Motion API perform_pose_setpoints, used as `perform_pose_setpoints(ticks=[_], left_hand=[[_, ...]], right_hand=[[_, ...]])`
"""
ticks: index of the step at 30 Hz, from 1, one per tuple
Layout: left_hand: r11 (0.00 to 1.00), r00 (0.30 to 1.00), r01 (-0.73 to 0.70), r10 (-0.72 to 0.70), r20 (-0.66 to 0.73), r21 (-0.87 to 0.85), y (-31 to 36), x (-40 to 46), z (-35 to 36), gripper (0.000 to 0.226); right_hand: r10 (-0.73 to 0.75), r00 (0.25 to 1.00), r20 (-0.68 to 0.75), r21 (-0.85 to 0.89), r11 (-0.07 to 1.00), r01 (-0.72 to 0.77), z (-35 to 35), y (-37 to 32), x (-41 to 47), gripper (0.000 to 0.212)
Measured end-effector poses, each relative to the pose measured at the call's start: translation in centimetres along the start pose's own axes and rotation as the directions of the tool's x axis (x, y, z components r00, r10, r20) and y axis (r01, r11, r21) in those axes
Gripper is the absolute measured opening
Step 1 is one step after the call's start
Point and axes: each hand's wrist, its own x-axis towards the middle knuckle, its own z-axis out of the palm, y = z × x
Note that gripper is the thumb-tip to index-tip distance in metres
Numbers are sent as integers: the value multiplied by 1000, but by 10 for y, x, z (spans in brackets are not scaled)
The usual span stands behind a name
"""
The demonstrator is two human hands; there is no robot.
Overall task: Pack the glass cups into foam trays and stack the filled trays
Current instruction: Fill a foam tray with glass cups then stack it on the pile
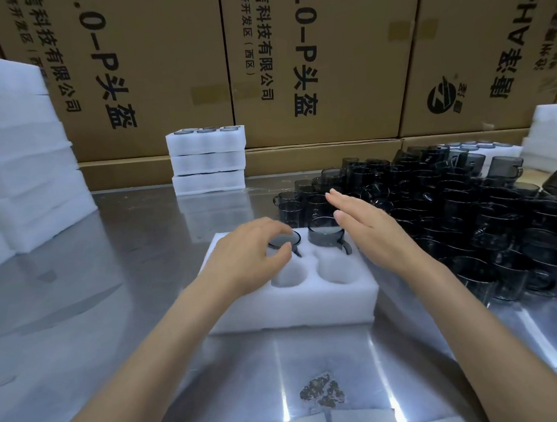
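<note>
While a tall pile of empty foam [19,156] stood at the far left and three filled trays [207,159] were stacked behind, the left hand [247,256] curled its fingers over a dark cup [287,240] seated in the foam tray [293,305]. The right hand [367,227] hovered flat, fingers straight, holding nothing, beside a second cup [326,235] standing half out of its hole. Many loose glass cups [468,217] crowded the steel table [113,321] on the right.
</note>
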Motion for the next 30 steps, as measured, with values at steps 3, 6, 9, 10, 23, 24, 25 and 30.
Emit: perform_pose_setpoints(ticks=[3, 6, 9, 10, 23, 24, 25, 30], left_hand=[[995, 995, -74, 78, 61, -70, 13, 10, 8, 50], [991, 974, -107, 120, 194, -77, 21, 17, 17, 58], [996, 951, -86, 92, 296, -31, 18, 21, 23, 56], [996, 946, -87, 88, 313, -17, 17, 22, 24, 57], [985, 1000, -9, 4, -29, -175, 19, 8, 23, 32], [981, 997, -15, 1, -74, -191, 20, 6, 21, 27], [980, 993, -29, 6, -116, -197, 21, 4, 20, 23], [979, 971, -91, 47, -234, -182, 24, 0, 16, 17]], right_hand=[[14, 994, 104, -90, 996, -4, 5, 8, -6, 47], [36, 984, 173, -116, 993, -16, 9, 13, -10, 47], [75, 971, 227, -156, 987, -40, 9, 14, -7, 47], [87, 965, 249, -175, 984, -44, 9, 14, -6, 47], [64, 958, -278, -221, 967, -129, 6, 24, 13, 36], [90, 951, -295, -242, 956, -166, 3, 26, 20, 37], [128, 948, -291, -265, 941, -208, -1, 27, 28, 39], [394, 893, -215, -443, 776, -449, -11, 34, 65, 37]])
